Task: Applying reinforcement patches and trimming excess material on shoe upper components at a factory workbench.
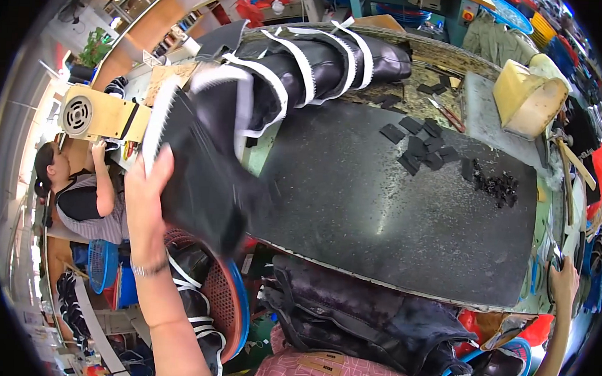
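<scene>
My left hand (146, 188) is closed on the top edge of a black boot (208, 170), blurred by motion, with a white toothed strip along its opening. The boot is tilted over the left edge of the work table. Just beyond it, a row of similar black boots (299, 70) with white strips lies along the far side. At the far right, beside the table's edge, my right hand (564, 283) is closed round the dark handles of a pair of scissors (553, 253), its blades pointing away from me.
A black mat (380, 211) covers the table, holding small black pieces (424, 145) and dark scraps (496, 186). A red-handled tool (448, 116) and a yellowish block (530, 97) sit beyond. Boots fill a red basket (225, 299) at lower left. Another person (89, 199) works at left.
</scene>
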Demonstrator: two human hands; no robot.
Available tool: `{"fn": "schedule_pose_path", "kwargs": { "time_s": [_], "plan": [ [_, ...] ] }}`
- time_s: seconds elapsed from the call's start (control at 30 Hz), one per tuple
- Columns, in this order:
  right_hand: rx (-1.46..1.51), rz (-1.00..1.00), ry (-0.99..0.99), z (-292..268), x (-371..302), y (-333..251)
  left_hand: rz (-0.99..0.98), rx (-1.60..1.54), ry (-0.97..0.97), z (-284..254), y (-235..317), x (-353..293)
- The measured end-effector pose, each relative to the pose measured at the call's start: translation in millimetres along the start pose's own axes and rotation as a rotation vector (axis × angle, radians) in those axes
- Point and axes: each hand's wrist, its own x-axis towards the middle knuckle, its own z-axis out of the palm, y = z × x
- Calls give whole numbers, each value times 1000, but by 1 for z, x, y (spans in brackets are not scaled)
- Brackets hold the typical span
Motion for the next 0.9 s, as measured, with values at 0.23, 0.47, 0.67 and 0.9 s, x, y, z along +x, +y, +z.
{"fn": "schedule_pose_path", "kwargs": {
  "time_s": [0.23,0.47,0.67,0.9],
  "plan": [
    [-42,-250,255,11,-10,-29,-41,-520,254,73,-111,164],
    [632,-1235,-629,-54,-125,-143,-170,-418,209,84,-145,163],
    [679,-1098,-514,-18,-135,-134,196,185,-939,50,-78,-9],
    [997,-1292,-426,-65,-86,-114,261,452,-1465,36,-113,-92]
  ]
}}
